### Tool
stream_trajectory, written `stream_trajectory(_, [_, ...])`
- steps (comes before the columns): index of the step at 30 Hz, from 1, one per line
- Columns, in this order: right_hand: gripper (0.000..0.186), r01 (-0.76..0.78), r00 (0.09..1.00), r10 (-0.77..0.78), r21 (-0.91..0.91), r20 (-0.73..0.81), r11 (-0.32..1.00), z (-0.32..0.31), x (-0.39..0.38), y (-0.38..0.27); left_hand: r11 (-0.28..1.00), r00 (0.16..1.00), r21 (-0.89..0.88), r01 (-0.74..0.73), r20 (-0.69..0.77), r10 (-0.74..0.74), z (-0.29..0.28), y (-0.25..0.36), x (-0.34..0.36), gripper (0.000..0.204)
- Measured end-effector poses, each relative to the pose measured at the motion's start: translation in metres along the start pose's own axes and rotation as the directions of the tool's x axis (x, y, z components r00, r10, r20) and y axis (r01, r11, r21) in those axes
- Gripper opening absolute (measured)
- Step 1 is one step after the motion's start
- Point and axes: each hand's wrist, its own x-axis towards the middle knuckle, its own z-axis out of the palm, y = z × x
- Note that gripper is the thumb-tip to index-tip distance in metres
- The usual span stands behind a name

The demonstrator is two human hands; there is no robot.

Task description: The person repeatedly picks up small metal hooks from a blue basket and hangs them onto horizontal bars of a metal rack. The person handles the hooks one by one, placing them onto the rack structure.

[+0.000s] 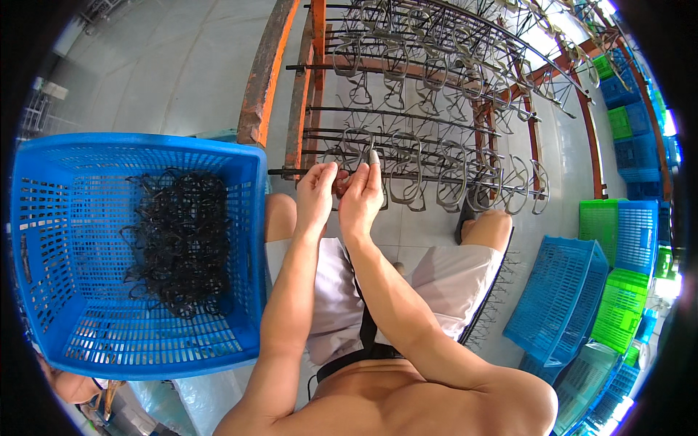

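Note:
My left hand (317, 195) and my right hand (361, 195) meet at the lowest front rod (414, 176) of an orange rack, near its left end. Both have fingers curled in a pinch around a grey eyeglass frame (355, 135), whose rim shows just above my fingertips. The part between my fingers is hidden. A greyish covering shows on one right fingertip. Along the same rod, to the right of my hands, hang several more eyeglass frames (452, 182). At my left, a blue plastic basket (138, 142) holds a heap of dark eyeglass frames (185, 240).
The orange rack (270, 73) carries further rods of hanging frames behind. Blue crates (556, 291) and green crates (620, 309) are stacked at the right. A spiky rod (488, 298) lies beside my right leg. Another person (76, 387) is partly visible at lower left.

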Motion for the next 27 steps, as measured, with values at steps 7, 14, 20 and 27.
stream_trajectory(7, [0.037, 0.156, 0.988, -0.152, -0.189, 0.039, 0.97, 0.014, -0.01, 0.007, 0.993, 0.995, -0.067, 0.099, 0.003, -0.099, -0.014, 0.004, 0.004, 0.018])
stream_trajectory(14, [0.036, 0.155, 0.988, -0.144, -0.247, 0.063, 0.956, 0.0, 0.002, 0.006, 0.994, 0.995, -0.045, 0.102, 0.021, -0.101, -0.002, -0.002, 0.004, 0.017])
stream_trajectory(20, [0.035, 0.087, 0.993, -0.072, -0.166, 0.093, 0.982, -0.008, 0.004, -0.006, 0.959, 0.976, -0.178, 0.219, 0.036, -0.216, 0.004, 0.0, 0.005, 0.016])
stream_trajectory(27, [0.019, 0.159, 0.984, -0.152, -0.068, 0.094, 0.985, -0.006, -0.007, -0.004, 0.973, 0.984, 0.167, 0.16, 0.056, -0.172, -0.001, 0.005, 0.055, 0.023])
